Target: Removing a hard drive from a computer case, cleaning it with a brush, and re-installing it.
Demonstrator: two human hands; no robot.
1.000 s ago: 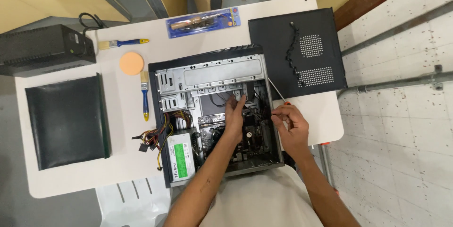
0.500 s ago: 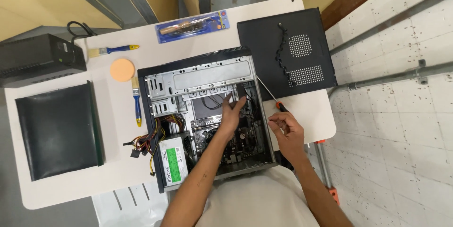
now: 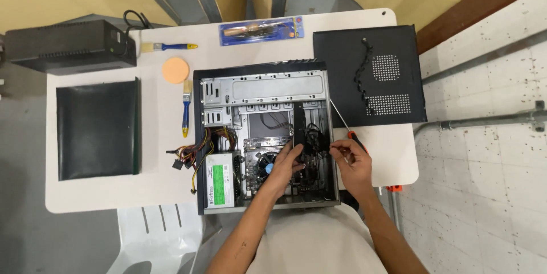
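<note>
An open black computer case point(image 3: 262, 77) lies flat on a white table point(image 3: 114, 194), its boards and cables exposed. My left hand point(image 3: 285, 166) reaches inside, with its fingers closed on the near end of a narrow black card point(image 3: 298, 120) that stands beside a bundle of black cables point(image 3: 316, 137). At the case's right wall, my right hand point(image 3: 352, 163) holds a screwdriver point(image 3: 339, 117) by its orange and black handle. The thin shaft points away from me along the case edge. A round fan point(image 3: 265, 166) sits just left of my left hand.
A black perforated side panel point(image 3: 370, 74) lies right of the case and a second black panel point(image 3: 97, 129) lies left. Two blue-handled brushes point(image 3: 186, 109) point(image 3: 171, 46), an orange round pad point(image 3: 175, 70), a packaged tool point(image 3: 261, 30), a black box point(image 3: 68, 46) and a white chair point(image 3: 154, 234) are nearby.
My left hand has slid toward me inside the case, down to the card's near end. My right hand stays at the case's right wall with the screwdriver.
</note>
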